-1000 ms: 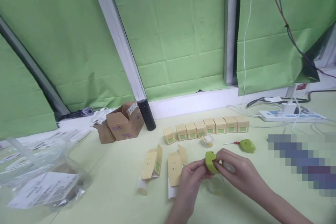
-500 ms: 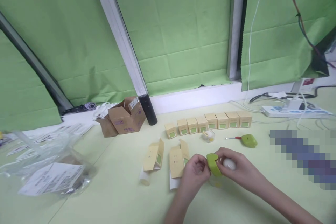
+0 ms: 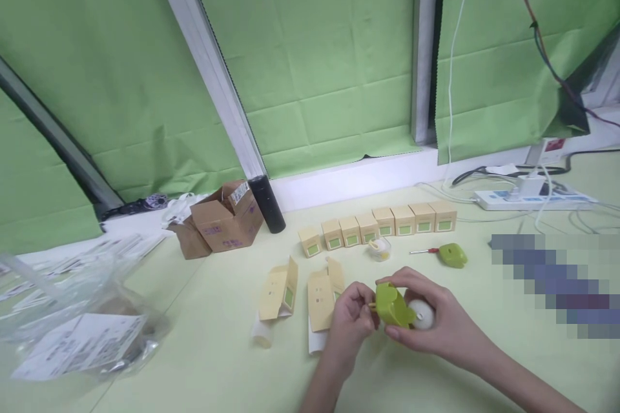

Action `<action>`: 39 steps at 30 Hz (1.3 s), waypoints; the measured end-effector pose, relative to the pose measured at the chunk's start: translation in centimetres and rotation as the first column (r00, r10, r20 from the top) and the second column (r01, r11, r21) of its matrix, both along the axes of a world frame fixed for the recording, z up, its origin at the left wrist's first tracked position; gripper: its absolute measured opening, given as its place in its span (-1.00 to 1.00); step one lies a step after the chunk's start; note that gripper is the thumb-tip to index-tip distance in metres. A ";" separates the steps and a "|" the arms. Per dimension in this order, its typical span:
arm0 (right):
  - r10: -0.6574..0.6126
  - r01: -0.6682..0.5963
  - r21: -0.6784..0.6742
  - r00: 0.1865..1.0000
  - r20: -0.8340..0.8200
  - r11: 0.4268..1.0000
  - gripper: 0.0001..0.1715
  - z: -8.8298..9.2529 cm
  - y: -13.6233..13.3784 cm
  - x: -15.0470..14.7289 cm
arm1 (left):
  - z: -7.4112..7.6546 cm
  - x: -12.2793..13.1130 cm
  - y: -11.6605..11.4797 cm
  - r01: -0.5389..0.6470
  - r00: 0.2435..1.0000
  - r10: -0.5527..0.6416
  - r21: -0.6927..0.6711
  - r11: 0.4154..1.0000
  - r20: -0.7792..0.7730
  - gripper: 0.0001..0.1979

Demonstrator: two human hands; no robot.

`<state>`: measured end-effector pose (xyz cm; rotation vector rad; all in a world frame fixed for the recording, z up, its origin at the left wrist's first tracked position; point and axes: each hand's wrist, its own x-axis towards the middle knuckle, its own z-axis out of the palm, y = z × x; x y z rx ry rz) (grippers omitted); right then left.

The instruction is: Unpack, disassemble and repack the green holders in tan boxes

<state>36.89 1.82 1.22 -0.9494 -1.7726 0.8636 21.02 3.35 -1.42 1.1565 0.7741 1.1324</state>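
My right hand (image 3: 433,322) is curled round a small green plastic piece (image 3: 391,305) with a white round part (image 3: 422,314) beside it in the palm. My left hand (image 3: 352,319) is closed in a pinch against the green piece's left side, where a thin yellow pin sticks out. Both hands hover just above the pale green table (image 3: 217,361). Two opened tan cartons (image 3: 279,289) (image 3: 323,297) lie just to the left of my hands.
A row of several small tan boxes (image 3: 382,227) stands behind my hands. A second green piece with a red-handled screwdriver (image 3: 448,254) and a small clear cup (image 3: 380,248) lie nearby. Brown cardboard boxes (image 3: 225,219), a black cylinder (image 3: 266,204), a plastic bag (image 3: 72,322) and a power strip (image 3: 527,197) ring the table.
The green piece has been turned in my hands, so its broad face shows and a yellow pin points left. My left fingers have closed in on it. The view shifted slightly.
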 end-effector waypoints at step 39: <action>-0.250 0.248 0.108 0.968 0.002 0.963 -0.61 -1.0 1.9 2.4 | 1.4 0.2 -0.4 0.027 0.948 0.030 -0.174 0.984 0.318 -0.63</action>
